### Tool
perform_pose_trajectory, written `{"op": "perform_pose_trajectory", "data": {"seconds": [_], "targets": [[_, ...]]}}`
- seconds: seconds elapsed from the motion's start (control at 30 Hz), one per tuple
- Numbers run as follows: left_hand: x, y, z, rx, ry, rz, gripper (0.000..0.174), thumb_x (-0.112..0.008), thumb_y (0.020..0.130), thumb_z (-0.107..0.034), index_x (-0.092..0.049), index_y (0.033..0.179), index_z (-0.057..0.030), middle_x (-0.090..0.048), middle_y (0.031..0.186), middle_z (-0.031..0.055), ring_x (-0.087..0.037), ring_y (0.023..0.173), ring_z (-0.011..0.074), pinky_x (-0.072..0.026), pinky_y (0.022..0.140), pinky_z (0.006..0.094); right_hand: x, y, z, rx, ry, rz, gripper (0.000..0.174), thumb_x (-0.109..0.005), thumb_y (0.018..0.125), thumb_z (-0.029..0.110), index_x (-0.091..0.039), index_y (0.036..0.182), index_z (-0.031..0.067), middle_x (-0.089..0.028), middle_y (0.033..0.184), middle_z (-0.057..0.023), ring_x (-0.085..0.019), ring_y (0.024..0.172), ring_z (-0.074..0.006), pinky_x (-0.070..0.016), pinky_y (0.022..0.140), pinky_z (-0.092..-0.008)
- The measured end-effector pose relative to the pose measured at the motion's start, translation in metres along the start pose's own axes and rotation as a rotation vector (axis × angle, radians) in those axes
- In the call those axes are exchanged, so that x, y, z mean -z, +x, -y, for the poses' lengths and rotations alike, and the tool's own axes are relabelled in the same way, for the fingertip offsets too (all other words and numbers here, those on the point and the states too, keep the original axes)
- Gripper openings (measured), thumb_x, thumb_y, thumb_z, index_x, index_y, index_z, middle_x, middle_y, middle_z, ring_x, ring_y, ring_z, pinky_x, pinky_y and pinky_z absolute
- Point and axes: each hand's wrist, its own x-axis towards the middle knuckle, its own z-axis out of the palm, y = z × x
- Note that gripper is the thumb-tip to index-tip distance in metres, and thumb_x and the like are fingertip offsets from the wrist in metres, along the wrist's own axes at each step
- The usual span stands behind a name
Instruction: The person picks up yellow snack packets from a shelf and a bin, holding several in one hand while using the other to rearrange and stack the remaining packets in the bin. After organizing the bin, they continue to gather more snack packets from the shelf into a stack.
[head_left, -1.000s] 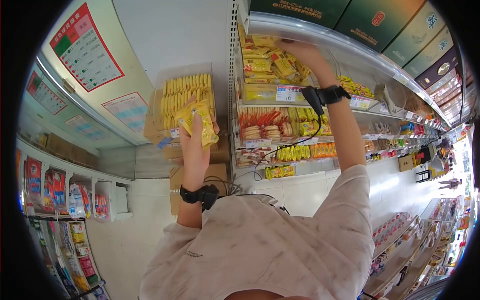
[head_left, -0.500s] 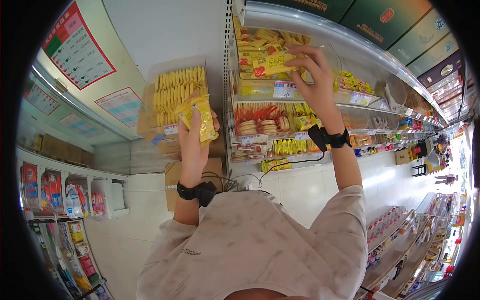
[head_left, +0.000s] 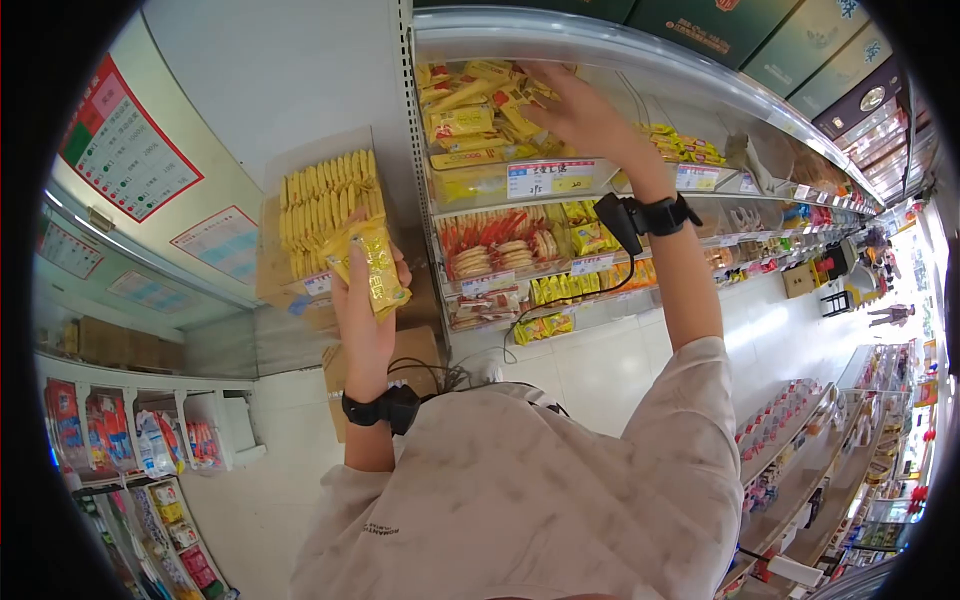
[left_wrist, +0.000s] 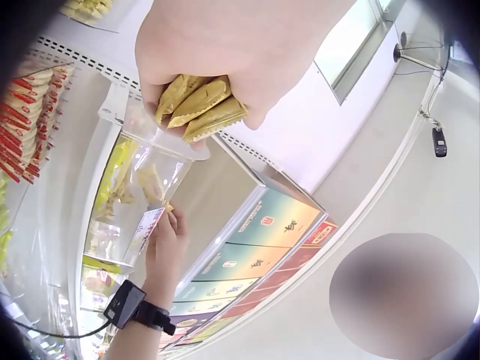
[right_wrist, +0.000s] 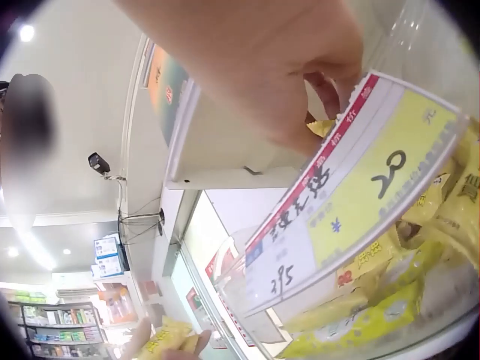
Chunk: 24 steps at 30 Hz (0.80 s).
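My left hand (head_left: pixel 362 325) holds several yellow snack packets (head_left: pixel 380 275), thumb over the front one. Their crimped ends (left_wrist: pixel 214 112) stick out below the hand in the left wrist view. My right hand (head_left: pixel 590 115) reaches into the clear top-shelf bin, above a heap of loose yellow packets (head_left: pixel 462 122). In the right wrist view a bit of yellow wrapper (right_wrist: pixel 321 127) shows between thumb and fingers, beside the price tag (right_wrist: pixel 352 195). The left wrist view also has yellow at the right hand's fingertips. Most of that packet is hidden.
A box (head_left: pixel 268 278) with rows of upright yellow packets stands left of the shelf, behind my left hand. Lower shelves hold red-and-white packets (head_left: pixel 475 240). Green boxes (head_left: pixel 690 30) line the shelf above. A cable (head_left: pixel 570 295) hangs from my right wrist.
My right hand came out of the bin with a yellow packet half a second ago and is now back over the heap. The left hand keeps its packets; the view has shifted somewhat.
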Motion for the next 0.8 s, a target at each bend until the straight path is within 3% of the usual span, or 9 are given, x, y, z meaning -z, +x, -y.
{"op": "perform_pose_trajectory", "data": {"seconds": [0.03, 0.13, 0.23, 0.43, 0.63, 0.73, 0.8], "targets": [[0.001, -0.001, 0.000, -0.005, 0.001, -0.005, 0.046, -0.051, 0.109, -0.034, -0.046, 0.145, -0.0062, -0.063, 0.095, 0.0080, -0.060, 0.075, 0.0146, -0.0476, 0.062, 0.0273, -0.002, 0.002, -0.011, 0.012, 0.060, 0.032, 0.040, -0.066, 0.096, 0.021, -0.063, 0.132, 0.0044, -0.065, 0.129, -0.0186, -0.064, 0.115, -0.0348, -0.0504, 0.100, -0.0386], [0.001, -0.002, -0.001, -0.020, 0.002, -0.012, 0.042, -0.052, 0.109, -0.034, -0.049, 0.139, -0.0062, -0.064, 0.095, 0.0081, -0.060, 0.075, 0.0147, -0.0479, 0.061, 0.0276, 0.012, 0.011, -0.046, -0.160, -0.129, 0.223, 0.040, -0.065, 0.092, 0.017, -0.064, 0.129, 0.0024, -0.069, 0.120, -0.0180, -0.066, 0.112, -0.0320, -0.0513, 0.096, -0.0385], [-0.001, -0.003, -0.003, -0.018, 0.005, -0.021, 0.040, -0.052, 0.109, -0.034, -0.050, 0.138, -0.0064, -0.064, 0.095, 0.0081, -0.060, 0.075, 0.0149, -0.0480, 0.061, 0.0279, 0.024, 0.025, -0.056, -0.314, -0.258, 0.556, 0.037, -0.066, 0.088, 0.015, -0.067, 0.122, 0.0001, -0.072, 0.113, -0.0165, -0.067, 0.107, -0.0297, -0.0522, 0.093, -0.0373], [0.000, -0.005, -0.005, -0.036, 0.008, -0.011, 0.044, -0.052, 0.109, -0.033, -0.048, 0.144, -0.0064, -0.064, 0.096, 0.0084, -0.060, 0.076, 0.0151, -0.0479, 0.062, 0.0279, 0.018, 0.032, -0.054, -0.233, -0.223, 0.906, 0.034, -0.071, 0.083, 0.017, -0.072, 0.113, -0.0002, -0.073, 0.108, -0.0121, -0.068, 0.105, -0.0272, -0.0524, 0.091, -0.0355], [-0.001, -0.005, -0.005, -0.057, -0.008, -0.015, 0.044, -0.052, 0.109, -0.032, -0.048, 0.144, -0.0063, -0.064, 0.095, 0.0091, -0.060, 0.077, 0.0157, -0.0484, 0.064, 0.0289, 0.020, 0.014, -0.040, -0.211, -0.259, 0.803, 0.041, -0.071, 0.083, 0.011, -0.070, 0.124, 0.0056, -0.070, 0.117, -0.0148, -0.067, 0.105, -0.0295, -0.0528, 0.090, -0.0375], [0.000, -0.006, -0.003, -0.039, -0.019, -0.028, 0.044, -0.052, 0.109, -0.032, -0.048, 0.144, -0.0063, -0.064, 0.095, 0.0090, -0.061, 0.077, 0.0159, -0.0487, 0.065, 0.0293, 0.005, 0.005, -0.062, -0.166, -0.263, 0.695, 0.033, -0.066, 0.081, 0.010, -0.076, 0.112, 0.0072, -0.074, 0.107, -0.0129, -0.069, 0.102, -0.0313, -0.0536, 0.087, -0.0398], [0.002, -0.006, -0.002, -0.045, -0.032, -0.053, 0.045, -0.052, 0.109, -0.033, -0.048, 0.145, -0.0062, -0.064, 0.095, 0.0087, -0.061, 0.077, 0.0158, -0.0490, 0.065, 0.0294, 0.008, 0.008, -0.074, -0.113, -0.253, 0.773, 0.038, -0.069, 0.083, 0.010, -0.073, 0.120, 0.0085, -0.069, 0.112, -0.0133, -0.067, 0.103, -0.0305, -0.0528, 0.087, -0.0385]]}}
